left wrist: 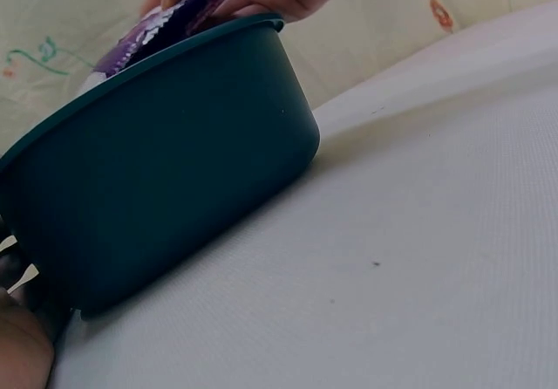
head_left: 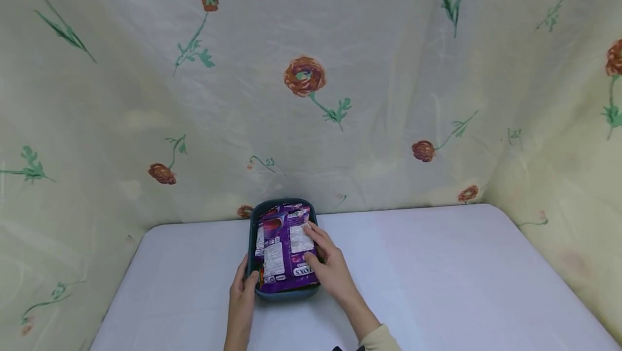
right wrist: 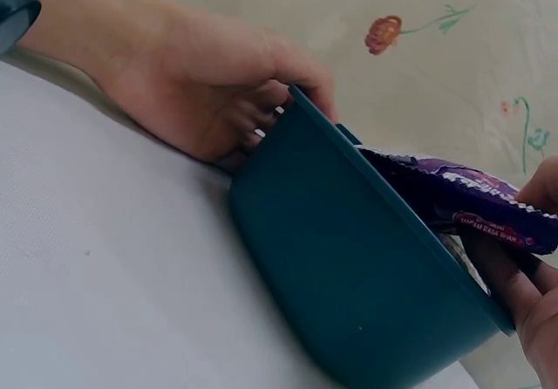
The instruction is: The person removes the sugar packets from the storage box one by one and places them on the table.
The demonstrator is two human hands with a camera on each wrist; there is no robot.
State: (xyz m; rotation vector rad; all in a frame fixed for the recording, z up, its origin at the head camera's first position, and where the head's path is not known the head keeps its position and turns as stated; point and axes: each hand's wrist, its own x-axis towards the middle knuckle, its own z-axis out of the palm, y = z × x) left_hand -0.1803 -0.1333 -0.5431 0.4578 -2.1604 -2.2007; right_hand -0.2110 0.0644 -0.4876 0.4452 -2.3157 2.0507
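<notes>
A dark teal plastic tub [head_left: 286,296] stands on the white table, with purple snack packets [head_left: 273,258] piled up to its rim. My left hand [head_left: 241,298] grips the tub's near left side, thumb over the rim and fingers against the outer wall. At the right side, my right hand [head_left: 335,272] pinches the edge of the top purple packet [right wrist: 497,210]; the right wrist view has fingers reaching beneath it, inside the rim. That packet's edge tilts up above the rim. The lower contents are mostly hidden under it.
The white tabletop [head_left: 427,281] spreads out on both sides of the tub. Behind it hangs a pale curtain [head_left: 369,167] printed with flowers, close to the tub's far end. More of this cloth runs along the left and right.
</notes>
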